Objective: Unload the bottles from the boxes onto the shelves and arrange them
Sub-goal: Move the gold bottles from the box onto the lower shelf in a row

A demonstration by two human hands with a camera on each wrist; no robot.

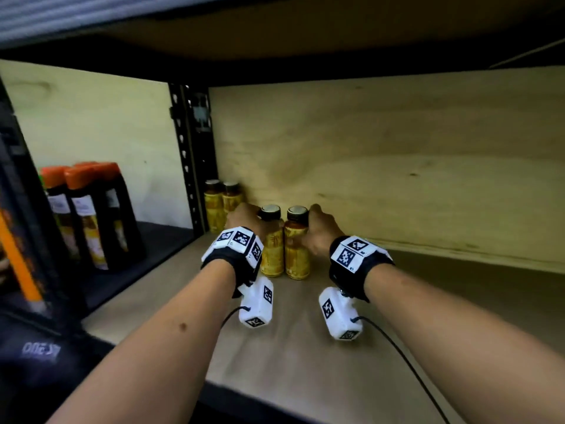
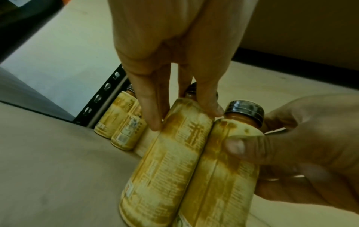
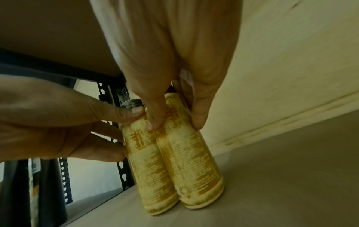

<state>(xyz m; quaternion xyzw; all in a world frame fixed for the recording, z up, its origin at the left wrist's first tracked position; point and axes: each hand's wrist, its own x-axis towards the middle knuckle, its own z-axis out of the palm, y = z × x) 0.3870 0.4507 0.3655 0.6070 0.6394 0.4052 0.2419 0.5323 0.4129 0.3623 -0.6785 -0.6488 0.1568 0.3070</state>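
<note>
Two yellow-labelled bottles with dark caps stand side by side, touching, on the wooden shelf. My left hand grips the left bottle near its neck; in the left wrist view its fingers pinch that bottle at the shoulder. My right hand grips the right bottle; in the right wrist view its fingertips clamp that bottle at the shoulder, beside the left bottle. Two more yellow bottles stand in the back left corner.
A black perforated post divides the bays just left of the yellow bottles. Several dark bottles with orange caps fill the left bay. A plywood back panel and the shelf overhead close in the space. Bare shelf stretches to the right.
</note>
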